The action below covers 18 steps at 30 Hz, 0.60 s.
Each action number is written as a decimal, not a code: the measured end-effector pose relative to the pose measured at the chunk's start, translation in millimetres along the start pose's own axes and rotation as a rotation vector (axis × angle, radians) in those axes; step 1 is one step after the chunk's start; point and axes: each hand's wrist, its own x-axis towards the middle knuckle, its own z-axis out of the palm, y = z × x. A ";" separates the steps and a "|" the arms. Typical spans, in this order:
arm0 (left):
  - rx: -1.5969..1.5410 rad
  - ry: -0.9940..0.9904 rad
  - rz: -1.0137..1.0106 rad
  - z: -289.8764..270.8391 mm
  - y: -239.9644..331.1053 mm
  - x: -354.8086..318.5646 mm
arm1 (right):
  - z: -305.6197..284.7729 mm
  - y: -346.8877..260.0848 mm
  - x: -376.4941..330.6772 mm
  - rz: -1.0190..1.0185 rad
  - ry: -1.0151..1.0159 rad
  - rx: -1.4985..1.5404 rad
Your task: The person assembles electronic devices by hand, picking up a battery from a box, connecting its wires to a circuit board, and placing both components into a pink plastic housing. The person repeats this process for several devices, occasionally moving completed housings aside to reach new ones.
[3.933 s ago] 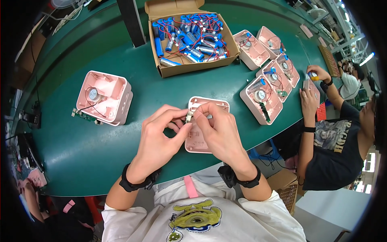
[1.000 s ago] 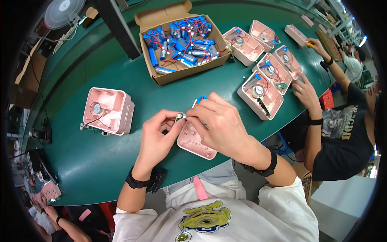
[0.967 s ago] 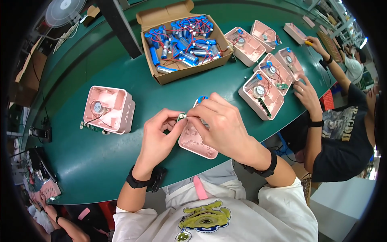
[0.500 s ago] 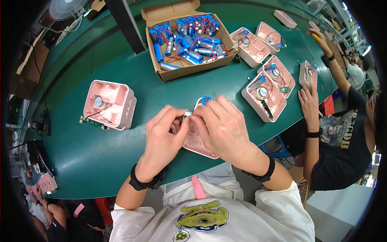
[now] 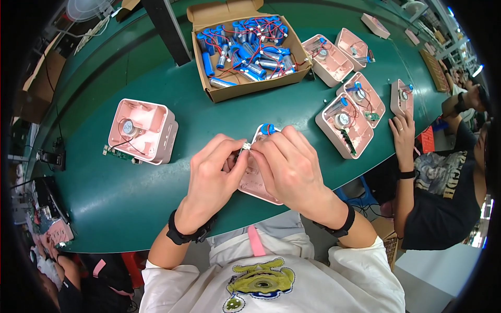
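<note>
Pinching small part over pink casing, both hands, left & right; cardboard box behind.

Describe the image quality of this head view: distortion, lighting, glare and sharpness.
Head view: strong fisheye, the green table edge bows and black corners vignette the frame; lighting is even and soft, with faint shadows under the left hand and right hand; bright glare at the upper right rim; the centre is sharp, the rim softer.
</note>
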 end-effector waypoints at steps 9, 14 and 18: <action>0.007 -0.004 0.018 -1.5 -1.4 -1.4 | 1.8 0.1 -2.3 0.027 -0.008 0.036; 0.004 -0.012 0.007 -2.4 -2.4 -1.0 | 3.6 -0.5 -0.5 -0.032 -0.026 -0.023; -0.010 -0.017 0.013 -1.5 -2.7 -3.5 | 4.8 -1.4 0.0 -0.053 -0.013 -0.058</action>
